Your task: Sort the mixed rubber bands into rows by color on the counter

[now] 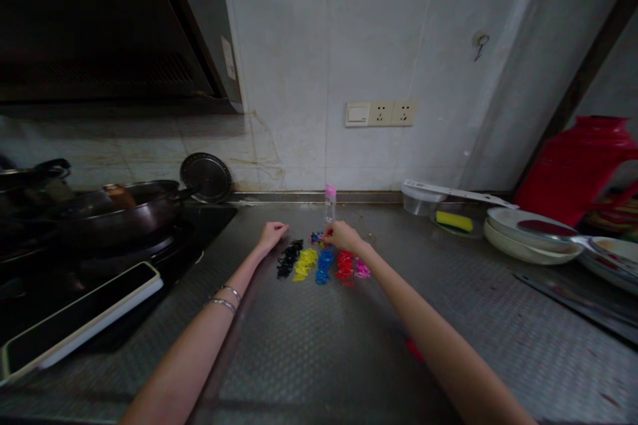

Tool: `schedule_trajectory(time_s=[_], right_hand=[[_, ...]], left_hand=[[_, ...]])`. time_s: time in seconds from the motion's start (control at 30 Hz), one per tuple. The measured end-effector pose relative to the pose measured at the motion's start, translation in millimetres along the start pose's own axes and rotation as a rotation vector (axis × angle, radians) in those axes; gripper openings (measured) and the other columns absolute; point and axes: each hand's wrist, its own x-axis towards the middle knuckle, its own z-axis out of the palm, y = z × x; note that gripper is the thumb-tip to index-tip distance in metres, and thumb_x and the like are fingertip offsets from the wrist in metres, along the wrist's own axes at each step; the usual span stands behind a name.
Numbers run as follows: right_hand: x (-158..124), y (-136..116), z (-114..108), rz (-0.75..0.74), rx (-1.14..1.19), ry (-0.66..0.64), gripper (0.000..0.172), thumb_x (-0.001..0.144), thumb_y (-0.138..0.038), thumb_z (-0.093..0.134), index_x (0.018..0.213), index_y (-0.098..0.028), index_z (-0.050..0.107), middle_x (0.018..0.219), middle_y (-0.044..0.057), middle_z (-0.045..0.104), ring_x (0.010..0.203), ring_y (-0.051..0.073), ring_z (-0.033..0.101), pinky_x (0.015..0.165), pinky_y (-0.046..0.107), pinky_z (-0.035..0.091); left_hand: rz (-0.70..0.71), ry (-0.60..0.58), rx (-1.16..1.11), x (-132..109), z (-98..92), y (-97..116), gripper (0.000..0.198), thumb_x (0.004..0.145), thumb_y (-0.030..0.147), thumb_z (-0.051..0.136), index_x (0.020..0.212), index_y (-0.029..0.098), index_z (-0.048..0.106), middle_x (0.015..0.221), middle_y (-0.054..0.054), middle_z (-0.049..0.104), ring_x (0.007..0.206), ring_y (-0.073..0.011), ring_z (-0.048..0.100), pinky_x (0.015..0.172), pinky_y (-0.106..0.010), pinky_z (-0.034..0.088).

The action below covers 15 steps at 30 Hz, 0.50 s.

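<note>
Small, shiny coloured pieces that look like tiny rubber bands lie sorted on the metal counter point(294, 352): a black pile point(289, 259), a yellow pile point(305, 264), a blue pile point(324, 265), a red pile point(345, 267) and a pink pile point(362, 269). Behind them is a small mixed-colour pile point(316, 238). My right hand point(343, 236) is at that mixed pile, fingers pinched; what is between the fingertips is hidden. Beside the black pile rests my left hand point(272, 234), fingers curled together, nothing visible in them. A clear bottle with a pink cap point(330, 204) stands just behind.
To the left are a phone-like device point(82, 319) and a pan point(119, 216) on the black stove. A plastic tub point(421, 200), a yellow sponge point(453, 221), stacked bowls point(528, 249) and a red thermos jug point(573, 166) stand at right. Wall sockets point(381, 114) are above.
</note>
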Motion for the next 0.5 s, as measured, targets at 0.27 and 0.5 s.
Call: schedule_trajectory(time_s=[0.27,0.5], right_hand=[[-0.6,57.0,-30.3,-0.054,0.115,-0.001,0.02,0.068,-0.023,0.053,0.073,-0.011,0.068,0.065,0.003,0.064,0.06,0.01,0.055,0.052,0.016,0.036],[-10.5,92.3,-44.4,0.037,0.082,-0.155,0.02,0.062,-0.014,0.052,0.072,-0.011,0.07,0.066,0.003,0.066,0.059,0.01,0.054,0.053,0.016,0.037]], left_hand=[[0.011,-0.004,-0.027,0.5,0.8,-2.0,0.034,0.068,0.041,0.05,0.07,0.01,0.065,0.046,0.002,0.049,0.044,-0.0092,0.042,0.045,-0.02,0.029],[-0.006,-0.01,-0.034,-2.2,0.2,3.2,0.033,0.067,0.038,0.052,0.072,0.009,0.066,0.045,0.002,0.05,0.044,-0.0091,0.042,0.045,-0.02,0.029]])
